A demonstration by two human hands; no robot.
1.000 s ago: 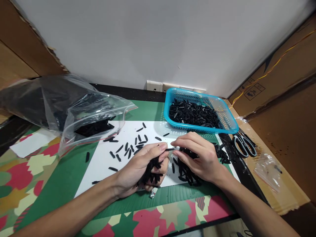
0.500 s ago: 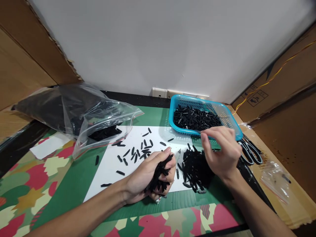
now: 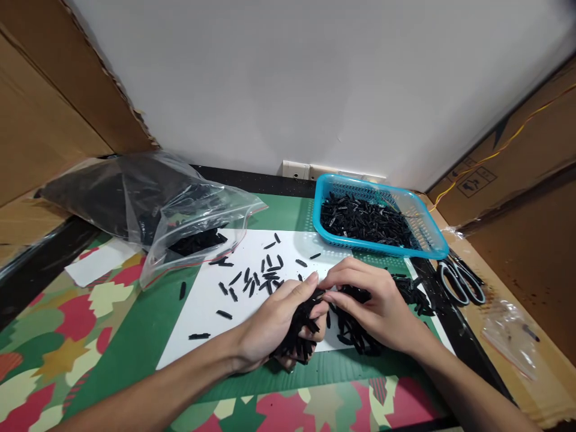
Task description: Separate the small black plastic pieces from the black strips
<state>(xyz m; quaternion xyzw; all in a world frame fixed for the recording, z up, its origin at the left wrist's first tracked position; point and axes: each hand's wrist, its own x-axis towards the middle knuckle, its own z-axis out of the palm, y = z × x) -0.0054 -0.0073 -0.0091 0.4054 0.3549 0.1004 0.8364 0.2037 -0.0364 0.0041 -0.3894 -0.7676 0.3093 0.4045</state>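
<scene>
Head cam view, so we're looking down at our own two hands over the tabletop point(image 3: 135, 312), which has a green cover with a red and cream leaf pattern. Our left hand point(image 3: 274, 324) is clenched around a bundle of small black plastic pieces point(image 3: 299, 333), with the ends sticking out past the fingers. Our right hand point(image 3: 373, 300) sits right next to it, thumb and forefinger pinched together at the top of that bundle, touching the left fingertips. Can't really tell whether the pinch has one single piece in it, it's too small and dark to make out.

Under and just behind the right hand there's a loose pile of black pieces point(image 3: 355, 330) lying on a white sheet point(image 3: 202, 312). More of the same pieces are scattered point(image 3: 256, 279) across the sheet towards the left.

Further back on the right sits a blue basket point(image 3: 432, 231) with a layer of black pieces in it. Just right of it, scissors point(image 3: 461, 282) lie flat, and near those a small clear bag point(image 3: 510, 336). Over on the left a big clear plastic bag point(image 3: 171, 204) lies open on its side, dark stuff inside, mouth facing the sheet.
</scene>
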